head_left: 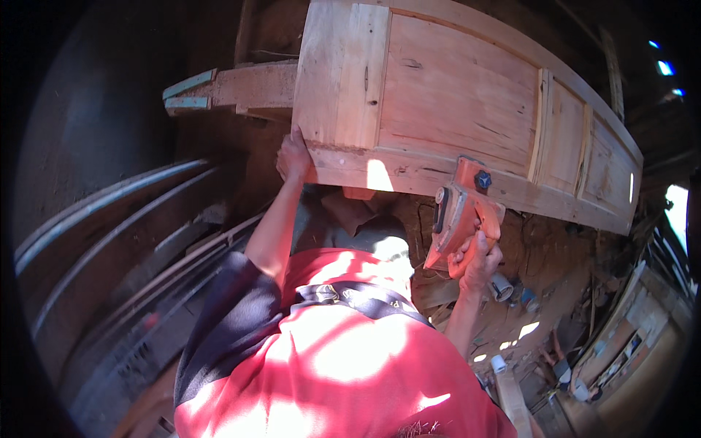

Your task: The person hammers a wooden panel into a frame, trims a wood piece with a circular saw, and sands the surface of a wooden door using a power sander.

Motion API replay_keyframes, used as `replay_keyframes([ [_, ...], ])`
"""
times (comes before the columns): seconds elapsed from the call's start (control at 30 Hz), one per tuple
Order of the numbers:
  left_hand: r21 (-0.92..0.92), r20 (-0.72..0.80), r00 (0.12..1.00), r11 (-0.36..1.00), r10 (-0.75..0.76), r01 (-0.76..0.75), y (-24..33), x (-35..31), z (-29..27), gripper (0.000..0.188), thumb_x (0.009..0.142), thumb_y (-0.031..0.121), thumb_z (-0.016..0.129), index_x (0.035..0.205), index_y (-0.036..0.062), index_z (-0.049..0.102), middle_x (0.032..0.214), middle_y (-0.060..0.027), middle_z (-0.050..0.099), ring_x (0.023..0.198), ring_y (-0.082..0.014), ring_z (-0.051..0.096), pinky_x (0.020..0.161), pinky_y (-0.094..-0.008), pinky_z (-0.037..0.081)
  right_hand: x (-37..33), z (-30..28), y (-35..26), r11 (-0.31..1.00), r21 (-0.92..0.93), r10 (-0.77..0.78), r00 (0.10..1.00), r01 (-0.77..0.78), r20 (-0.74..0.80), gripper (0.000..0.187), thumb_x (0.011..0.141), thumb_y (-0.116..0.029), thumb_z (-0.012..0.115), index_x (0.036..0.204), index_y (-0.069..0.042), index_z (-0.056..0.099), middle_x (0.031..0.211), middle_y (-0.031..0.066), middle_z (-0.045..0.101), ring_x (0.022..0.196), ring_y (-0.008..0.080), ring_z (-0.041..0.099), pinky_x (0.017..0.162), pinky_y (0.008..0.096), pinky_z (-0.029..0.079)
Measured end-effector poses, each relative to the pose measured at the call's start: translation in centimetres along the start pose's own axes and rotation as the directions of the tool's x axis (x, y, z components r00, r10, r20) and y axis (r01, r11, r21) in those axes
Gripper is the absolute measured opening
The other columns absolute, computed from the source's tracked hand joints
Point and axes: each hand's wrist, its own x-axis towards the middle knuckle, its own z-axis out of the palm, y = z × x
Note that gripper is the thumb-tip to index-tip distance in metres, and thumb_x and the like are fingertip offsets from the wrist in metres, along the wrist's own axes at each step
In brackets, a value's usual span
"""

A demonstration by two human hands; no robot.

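A wooden panelled door (460,91) lies across the far side, its long near edge facing me. At the door's near left corner, my left hand (294,155) is closed round the edge. My right hand (476,261) is wrapped round the handle of an orange electric planer (467,208) with a dark front knob. The planer's front end overlaps the door's near edge from this view, and its rear points back toward me. Whether its sole touches the wood is hidden.
A dusty wooden support (255,86) shows beyond the door's left end. Long boards (109,197) lean at the left. On the dirt floor at the right are a white cup-like container (501,287), scraps and a wooden frame (621,343). Bright sun patches fall on the door.
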Motion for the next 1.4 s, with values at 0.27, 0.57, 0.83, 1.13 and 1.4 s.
replay_keyframes([
  [0.27,-0.489,0.495,0.839,0.871,0.227,0.053,0.8,-0.9,-18.2,0.049,0.108,0.045,0.050,0.120,0.0010,0.068,0.105,-0.0092,0.072,0.101,-0.0205,0.067,0.088,-0.0359,0.051,-13.4,13.1,-10.1,0.995,-0.100,-0.011,0.983,-0.008,-0.183,0.044,0.102,-0.043,0.063,0.088,-0.001,0.062,0.067,0.0037,0.061,0.053,0.0112,0.057,0.049,0.0296,0.044],
  [0.57,-0.379,0.889,0.423,0.797,0.174,0.470,1.9,8.4,-23.2,0.083,0.101,0.076,0.028,0.147,0.0109,0.052,0.136,-0.0061,0.065,0.126,-0.0218,0.058,0.111,-0.0468,0.037,-20.5,25.4,-4.4,0.984,-0.067,0.163,0.985,-0.167,-0.060,0.038,0.103,-0.039,0.062,0.094,-0.003,0.063,0.066,0.0020,0.059,0.053,0.0094,0.057,0.046,0.0243,0.043],
  [0.83,-0.273,0.959,0.125,0.705,0.255,0.655,4.7,12.2,-21.8,0.100,0.099,0.079,0.010,0.142,0.0004,0.053,0.134,-0.0133,0.065,0.124,-0.0258,0.060,0.110,-0.0435,0.041,-22.2,31.9,2.3,0.988,-0.113,-0.087,0.987,0.103,0.138,0.037,0.104,-0.038,0.057,0.105,-0.001,0.061,0.067,0.0023,0.060,0.056,0.0098,0.059,0.053,0.0273,0.047],
  [1.13,-0.324,0.941,0.164,0.651,0.296,0.686,4.7,11.1,-22.0,0.106,0.097,0.080,0.005,0.139,-0.0042,0.053,0.131,-0.0180,0.067,0.124,-0.0302,0.061,0.116,-0.0471,0.037,-26.3,30.4,7.0,0.958,-0.230,-0.145,0.981,0.172,0.130,0.055,0.100,-0.052,0.056,0.100,0.002,0.063,0.068,0.0042,0.063,0.057,0.0117,0.061,0.054,0.0272,0.049],
  [1.4,-0.405,0.899,0.385,0.729,0.208,0.551,1.6,12.6,-25.0,0.106,0.095,0.084,0.010,0.148,0.0008,0.048,0.141,-0.0193,0.061,0.124,-0.0282,0.061,0.114,-0.0448,0.039,-17.7,34.7,2.4,0.932,-0.271,-0.198,0.965,0.239,0.170,0.042,0.100,-0.040,0.060,0.099,0.001,0.065,0.064,0.0164,0.064,0.060,0.0330,0.070,0.057,0.0432,0.053],
])
